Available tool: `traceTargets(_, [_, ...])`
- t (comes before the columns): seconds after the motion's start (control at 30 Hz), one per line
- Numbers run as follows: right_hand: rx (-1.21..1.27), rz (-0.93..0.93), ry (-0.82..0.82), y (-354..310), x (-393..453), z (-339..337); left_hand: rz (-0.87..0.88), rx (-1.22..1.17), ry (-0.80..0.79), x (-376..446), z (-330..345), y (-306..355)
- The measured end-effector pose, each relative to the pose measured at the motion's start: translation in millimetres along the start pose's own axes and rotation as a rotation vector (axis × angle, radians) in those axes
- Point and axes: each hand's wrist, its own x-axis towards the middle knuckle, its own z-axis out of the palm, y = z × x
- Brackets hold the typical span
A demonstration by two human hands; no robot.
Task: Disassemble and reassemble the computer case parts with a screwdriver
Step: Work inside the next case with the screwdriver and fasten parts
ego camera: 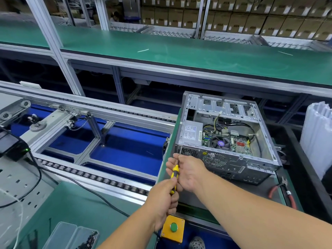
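An open grey computer case (233,155) lies on its side on a dark mat, its motherboard and power supply (192,132) showing. A yellow-and-black screwdriver (174,174) points up at a screw (181,147) on the case's rear panel, near the top left corner. My left hand (164,198) grips the lower end of the handle. My right hand (187,172) holds the upper handle and shaft, fingers curled round it, steadying the tip.
Red-handled pliers (283,191) lie on the mat right of the case. A yellow box with a green button (173,228) sits below my hands. A clear screw tray (71,236) is at the bottom left. A roller conveyor (93,175) runs left; a black cable (80,186) crosses it.
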Motion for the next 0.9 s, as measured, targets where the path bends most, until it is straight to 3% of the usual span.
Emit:
traceTargets(0.1, [-0.083, -0.029, -0.016, -5, 1, -3, 0.089, 0.094, 0.044, 1, 1, -2])
traceTargets(0.27, [-0.233, -0.071, -0.01, -13, 2, -6, 0.287, 0.416, 0.311, 2, 5, -5])
traceTargets(0.33, [-0.233, -0.084, 0.002, -14, 3, -6, 0.244, 0.302, 0.207, 1, 8, -5])
traceTargets(0.47, [-0.15, -0.016, -0.015, -15, 2, -5, -0.05, -0.216, 0.011, 0, 15, -2])
traceTargets(0.53, [-0.16, 0.008, -0.04, -15, 2, -8, -0.062, -0.251, -0.002, 2, 17, -4])
traceTargets(0.7, [-0.368, -0.115, 0.022, -11, 10, -16, 0.058, -0.065, 0.067, 2, 21, -12])
traceTargets(0.9, [-0.27, -0.004, -0.036, -10, 12, -12, -0.102, -0.441, -0.033, -4, 26, -3])
